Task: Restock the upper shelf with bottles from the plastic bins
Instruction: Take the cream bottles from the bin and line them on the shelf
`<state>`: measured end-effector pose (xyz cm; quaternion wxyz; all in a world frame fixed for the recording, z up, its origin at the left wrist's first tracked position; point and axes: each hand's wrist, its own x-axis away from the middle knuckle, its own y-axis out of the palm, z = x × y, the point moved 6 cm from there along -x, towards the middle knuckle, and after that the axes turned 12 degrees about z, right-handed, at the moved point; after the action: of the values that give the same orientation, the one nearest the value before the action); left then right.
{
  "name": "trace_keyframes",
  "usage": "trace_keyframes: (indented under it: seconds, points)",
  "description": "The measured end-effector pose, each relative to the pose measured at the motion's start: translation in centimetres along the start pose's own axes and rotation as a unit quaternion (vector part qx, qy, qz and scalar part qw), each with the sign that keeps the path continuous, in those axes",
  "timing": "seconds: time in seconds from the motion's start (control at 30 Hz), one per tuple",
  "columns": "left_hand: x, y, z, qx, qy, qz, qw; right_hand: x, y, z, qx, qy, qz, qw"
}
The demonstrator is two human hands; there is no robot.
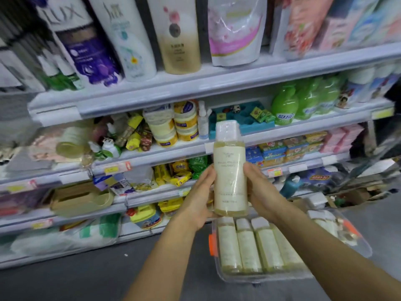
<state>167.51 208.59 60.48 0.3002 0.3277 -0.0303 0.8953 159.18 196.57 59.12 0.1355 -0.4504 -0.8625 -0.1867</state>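
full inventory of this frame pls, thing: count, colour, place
held bottle: 1, pale yellow, white cap, upright between both hands
plastic bin: 1 clear, orange latch, on floor, lower right
binned bottles: at least 4, pale yellow, lying in bin
upper shelf: 1, white, large bottles and refill pouches on it
green pump bottles: about 3, second shelf, right
cream jars: several, yellow-white, stacked, second shelf
left hand: grips bottle's left side
right hand: grips bottle's right side

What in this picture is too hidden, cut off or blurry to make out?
- Head view: the small print on the held bottle is too blurred to read.
- The left hand and right hand cover the bottle's sides.
- The tops of the shelf bottles, such as the LUX bottle, are cut off by the upper edge.
- The clear bin is partly hidden by the right forearm.
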Motion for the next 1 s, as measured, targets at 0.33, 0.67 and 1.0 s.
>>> trace_keyframes:
  seconds: [0.33,0.67,1.0]
  points:
    - [5.0,-3.7,8.3,-0.007,0.072,0.012,0.997,4.3,6.4,-8.5,0.051,-0.084,-0.039,0.994]
    - [8.1,-5.7,13.0,0.012,0.12,0.007,0.993,6.7,10.7,-13.4,0.062,-0.131,-0.071,0.987]
    - [10.4,-5.6,17.0,0.036,0.183,0.011,0.982,8.4,12.4,-18.1,0.068,-0.167,-0.135,0.974]
